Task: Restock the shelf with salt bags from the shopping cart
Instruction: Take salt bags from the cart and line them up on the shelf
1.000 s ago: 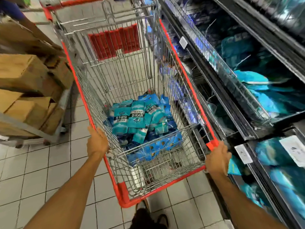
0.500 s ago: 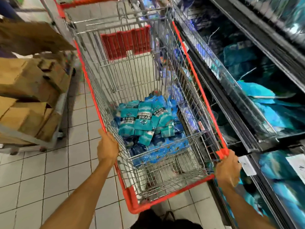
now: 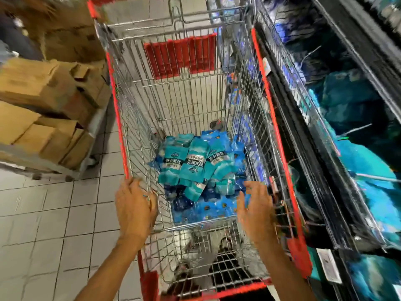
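Observation:
A wire shopping cart (image 3: 118, 118) with a red rim stands in front of me. Several teal and blue salt bags (image 3: 195, 164) lie piled at its bottom. My left hand (image 3: 135, 206) hovers at the cart's left rim, fingers spread, holding nothing. My right hand (image 3: 255, 210) is inside the cart near its right wall, fingers relaxed, just above the blue bags. On the right, a dark shelf (image 3: 321, 148) with wire fronts holds more teal salt bags (image 3: 368, 161).
Stacked cardboard boxes (image 3: 43, 98) sit on a trolley to the left of the cart. White tiled floor (image 3: 54, 224) lies at lower left. My feet show through the cart's bottom. A price label (image 3: 327, 268) hangs on the lower shelf edge.
Both hands have let go of the cart's rim. The right hand moved left, in over the bags; the left hand opened beside the left rim. The cart has come nearer.

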The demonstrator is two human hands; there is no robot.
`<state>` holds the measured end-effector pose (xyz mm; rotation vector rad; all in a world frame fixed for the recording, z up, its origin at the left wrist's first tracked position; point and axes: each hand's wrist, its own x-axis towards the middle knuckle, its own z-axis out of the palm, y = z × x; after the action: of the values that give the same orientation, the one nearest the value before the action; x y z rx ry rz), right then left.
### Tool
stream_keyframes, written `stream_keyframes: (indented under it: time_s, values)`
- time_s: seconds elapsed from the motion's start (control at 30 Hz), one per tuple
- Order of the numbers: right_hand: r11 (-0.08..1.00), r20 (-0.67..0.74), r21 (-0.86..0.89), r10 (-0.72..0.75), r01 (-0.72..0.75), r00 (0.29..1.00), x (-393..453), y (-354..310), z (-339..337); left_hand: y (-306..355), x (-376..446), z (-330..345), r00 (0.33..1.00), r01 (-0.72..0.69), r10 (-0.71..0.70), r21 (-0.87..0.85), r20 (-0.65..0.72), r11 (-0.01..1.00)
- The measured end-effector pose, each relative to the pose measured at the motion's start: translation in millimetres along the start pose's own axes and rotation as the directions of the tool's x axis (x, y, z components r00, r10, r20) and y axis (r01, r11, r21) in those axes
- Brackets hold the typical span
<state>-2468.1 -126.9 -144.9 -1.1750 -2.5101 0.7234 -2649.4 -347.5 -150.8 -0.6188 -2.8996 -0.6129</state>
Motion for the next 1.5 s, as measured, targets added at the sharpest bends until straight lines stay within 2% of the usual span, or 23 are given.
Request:
stream_keyframes:
  time_s: [0.03,0.1,0.13,0.2,0.27,0.37,0.43,0.53,0.63,0.7,0.77,0.87,0.97,1.13,1.27,1.43,1.5]
  values:
    - [1.000,0.108,-0.005,-0.001,0.002,0.994,22,-6,8,13,2,3,0.994,-0.107,0.108,-0.007,0.015,0.994]
    - [0.998,0.345,-0.002,0.063,-0.066,0.936,69,-11,30,43,14,23,0.958,-0.209,0.205,0.000,0.201,0.978]
    - [0.996,0.442,-0.029,0.093,-0.089,0.892,89,-11,43,56,23,37,0.927,-0.187,0.177,-0.004,0.331,0.982]
    - [0.990,0.534,-0.093,0.137,-0.103,0.834,121,-8,67,72,43,74,0.824,-0.041,0.031,0.005,0.566,0.999]
    - [0.978,0.573,-0.137,0.206,-0.155,0.793,144,1,93,75,64,120,0.718,0.100,-0.104,0.046,0.688,0.994]
    - [0.959,0.613,-0.208,0.282,-0.194,0.738,166,19,133,64,88,185,0.663,0.196,-0.241,0.147,0.709,0.970]
    - [0.949,0.607,-0.243,0.310,-0.201,0.731,179,34,162,56,105,228,0.651,0.202,-0.281,0.196,0.705,0.960]
    - [0.927,0.581,-0.316,0.356,-0.201,0.732,194,49,203,43,131,279,0.706,0.161,-0.243,0.182,0.665,0.970]
    - [0.907,0.538,-0.327,0.411,-0.267,0.736,209,63,237,34,146,314,0.730,0.142,-0.241,0.203,0.639,0.969]
    - [0.885,0.538,-0.385,0.444,-0.260,0.717,220,70,249,34,151,327,0.752,0.112,-0.233,0.229,0.616,0.967]
    - [0.874,0.522,-0.397,0.465,-0.279,0.715,228,78,254,34,158,335,0.742,0.179,-0.290,0.238,0.605,0.955]
    - [0.877,0.559,-0.289,0.480,-0.384,0.676,233,82,260,35,173,337,0.629,0.411,-0.368,0.109,0.685,0.905]
    - [0.843,0.566,-0.102,0.485,-0.527,0.666,227,81,261,32,178,333,0.578,0.497,-0.374,0.051,0.725,0.866]
    - [0.826,0.549,0.034,0.454,-0.562,0.701,217,78,230,21,176,301,0.569,0.460,-0.218,-0.087,0.793,0.884]
    - [0.767,0.495,0.297,0.385,-0.568,0.779,209,67,180,28,184,241,0.552,0.428,-0.031,-0.251,0.834,0.868]
    - [0.644,0.478,0.520,0.326,-0.562,0.815,182,20,95,65,192,136,0.415,0.400,0.165,-0.343,0.895,0.850]
    - [0.610,0.466,0.574,0.305,-0.546,0.830,166,3,62,85,191,99,0.391,0.392,0.202,-0.361,0.898,0.846]
